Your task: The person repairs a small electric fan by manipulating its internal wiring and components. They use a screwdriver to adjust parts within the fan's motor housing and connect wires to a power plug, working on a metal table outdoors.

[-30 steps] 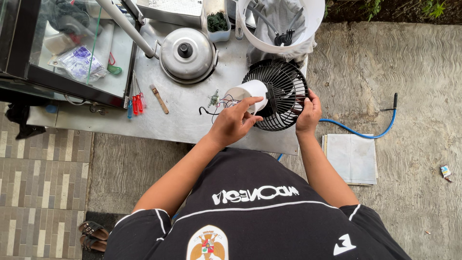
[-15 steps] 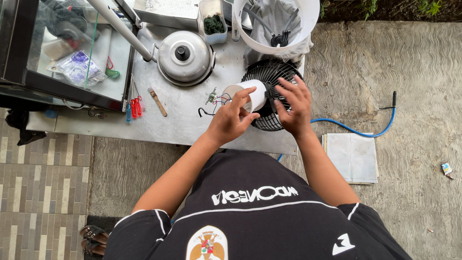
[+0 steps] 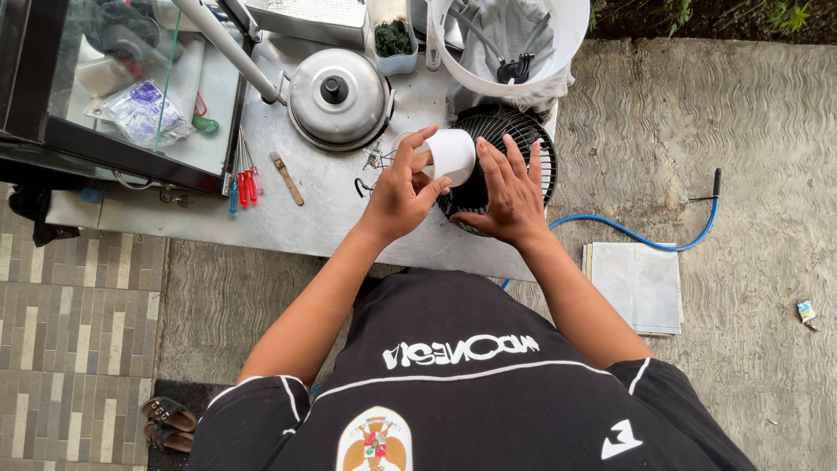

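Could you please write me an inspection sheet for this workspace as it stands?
Surface: grey metal table, worn, outdoors on concrete.
Job's things: white cylindrical fan part against a black fan grille.
Clutter: lidded metal pot, red-handled screwdrivers, small brush, white bucket with cloth, glass case.
Hands: left hand grips the white part; right hand lies open on the grille, fingers touching the part.
Cables: loose thin wires beside the part; blue hose on the ground.
Surroundings: folded paper, sandals, tiled paving.
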